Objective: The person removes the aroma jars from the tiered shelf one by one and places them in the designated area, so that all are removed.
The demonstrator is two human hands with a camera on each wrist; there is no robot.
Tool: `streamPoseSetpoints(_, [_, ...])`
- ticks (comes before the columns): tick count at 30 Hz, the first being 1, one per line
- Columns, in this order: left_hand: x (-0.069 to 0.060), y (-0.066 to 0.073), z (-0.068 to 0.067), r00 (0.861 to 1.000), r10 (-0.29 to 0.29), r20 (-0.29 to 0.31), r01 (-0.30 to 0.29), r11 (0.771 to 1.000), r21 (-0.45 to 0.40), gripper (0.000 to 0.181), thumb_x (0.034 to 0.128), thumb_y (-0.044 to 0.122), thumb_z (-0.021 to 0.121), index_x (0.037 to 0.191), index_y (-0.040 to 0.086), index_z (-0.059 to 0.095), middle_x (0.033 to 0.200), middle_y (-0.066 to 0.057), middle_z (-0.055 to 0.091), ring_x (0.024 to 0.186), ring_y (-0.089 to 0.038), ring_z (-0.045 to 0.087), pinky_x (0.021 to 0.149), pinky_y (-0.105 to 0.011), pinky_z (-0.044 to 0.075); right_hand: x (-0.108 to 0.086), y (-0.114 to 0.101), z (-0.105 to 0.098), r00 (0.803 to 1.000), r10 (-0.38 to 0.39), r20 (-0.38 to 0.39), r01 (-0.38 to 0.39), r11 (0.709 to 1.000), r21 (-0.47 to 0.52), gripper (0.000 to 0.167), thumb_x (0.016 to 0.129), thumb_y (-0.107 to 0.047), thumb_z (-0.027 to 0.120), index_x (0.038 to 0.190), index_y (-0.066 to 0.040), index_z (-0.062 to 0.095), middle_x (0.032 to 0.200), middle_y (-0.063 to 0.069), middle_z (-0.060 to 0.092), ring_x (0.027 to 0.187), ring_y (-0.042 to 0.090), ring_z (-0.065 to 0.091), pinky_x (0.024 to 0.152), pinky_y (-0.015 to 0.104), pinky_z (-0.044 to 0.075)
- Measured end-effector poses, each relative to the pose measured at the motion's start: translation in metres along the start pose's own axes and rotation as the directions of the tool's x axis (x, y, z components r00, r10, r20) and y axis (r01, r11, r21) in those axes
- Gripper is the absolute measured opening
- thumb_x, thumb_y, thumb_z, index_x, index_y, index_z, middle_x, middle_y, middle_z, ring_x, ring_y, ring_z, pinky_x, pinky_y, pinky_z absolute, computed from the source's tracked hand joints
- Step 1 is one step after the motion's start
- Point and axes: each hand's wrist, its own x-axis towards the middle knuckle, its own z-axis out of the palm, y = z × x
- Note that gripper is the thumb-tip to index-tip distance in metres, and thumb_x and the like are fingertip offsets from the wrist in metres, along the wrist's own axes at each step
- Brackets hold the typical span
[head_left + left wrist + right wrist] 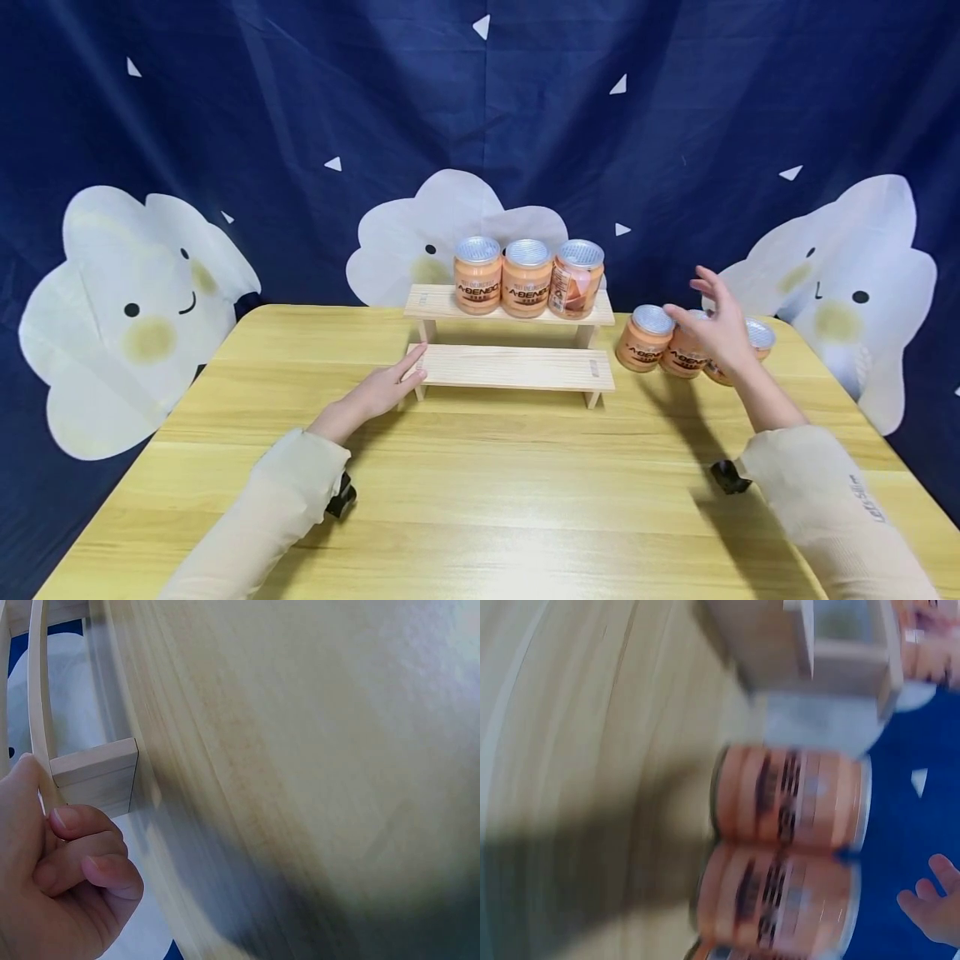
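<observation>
A two-tier wooden stand (pixel 510 367) stands toward the back of the table. My left hand (pixel 382 387) grips the left end of its lower shelf. In the left wrist view, that hand (pixel 75 862) has its fingers curled beside the shelf's end and leg. Three orange jars (pixel 527 279) with silver lids stand in a row on the upper shelf. To the right of the stand, three more such jars (pixel 643 340) stand close together on the table. My right hand (pixel 720 325) hovers above these with fingers spread, holding nothing, and partly hides the middle and right jars.
The wooden table (pixel 480 475) extends in front of the stand. Behind it hangs a dark blue curtain (pixel 405 100) printed with white clouds and small triangles. Each wrist carries a small black device (pixel 730 477) beneath the sleeve cuff.
</observation>
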Motion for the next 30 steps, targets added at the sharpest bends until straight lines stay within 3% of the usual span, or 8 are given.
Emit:
streamPoseSetpoints(7, [0.000,-0.002,0.000,1.000,0.024,-0.007,-0.024,1.000,-0.009,0.061,0.0970,0.047,0.032,0.148,0.021,0.012,0.140,-0.026,0.033,0.119,-0.047,0.040,0.100,-0.055,0.031,0.006,-0.027,0.043,0.992,-0.094,0.086,0.084,0.990,0.114,0.081,0.080,-0.006,0.067,0.145,-0.004,0.017,0.138,0.026,0.035,0.128,0.039,0.030,0.101,0.057,0.025])
streamPoseSetpoints(14, [0.000,-0.003,-0.001,1.000,0.026,-0.016,-0.026,1.000,-0.005,0.061,0.0969,0.047,0.031,0.148,0.021,0.012,0.139,-0.026,0.034,0.119,-0.046,0.041,0.099,-0.055,0.031,0.019,-0.044,0.079,0.979,-0.136,0.153,0.114,0.982,0.149,0.091,0.079,-0.012,0.070,0.147,-0.008,0.008,0.143,0.024,0.028,0.131,0.038,0.027,0.105,0.054,0.023])
streamPoseSetpoints(19, [0.000,-0.004,-0.001,0.999,0.031,-0.014,-0.031,0.999,-0.008,0.061,0.0968,0.048,0.032,0.148,0.021,0.013,0.139,-0.025,0.034,0.119,-0.046,0.041,0.099,-0.055,0.032,0.025,-0.054,0.092,0.980,-0.122,0.157,0.092,0.979,0.184,0.094,0.079,-0.013,0.069,0.147,-0.012,0.004,0.138,0.022,0.033,0.126,0.033,0.034,0.101,0.051,0.030])
streamPoseSetpoints(23, [0.001,-0.004,0.000,0.999,0.036,-0.019,-0.036,0.999,-0.012,0.061,0.0968,0.047,0.032,0.148,0.022,0.013,0.139,-0.025,0.034,0.120,-0.046,0.041,0.099,-0.055,0.031,0.029,-0.056,0.097,0.985,-0.109,0.134,0.081,0.977,0.199,0.092,0.081,-0.014,0.068,0.147,-0.013,0.004,0.133,0.020,0.038,0.117,0.030,0.043,0.093,0.042,0.040])
streamPoseSetpoints(30, [0.001,-0.003,0.001,0.998,0.056,-0.017,-0.056,0.998,-0.004,0.061,0.0974,0.045,0.032,0.148,0.018,0.014,0.137,-0.027,0.036,0.117,-0.045,0.044,0.098,-0.054,0.034,0.027,-0.050,0.096,0.989,-0.137,0.052,0.131,0.986,0.104,0.086,0.079,-0.012,0.072,0.145,-0.010,0.017,0.121,0.020,0.046,0.103,0.029,0.050,0.075,0.021,0.041])
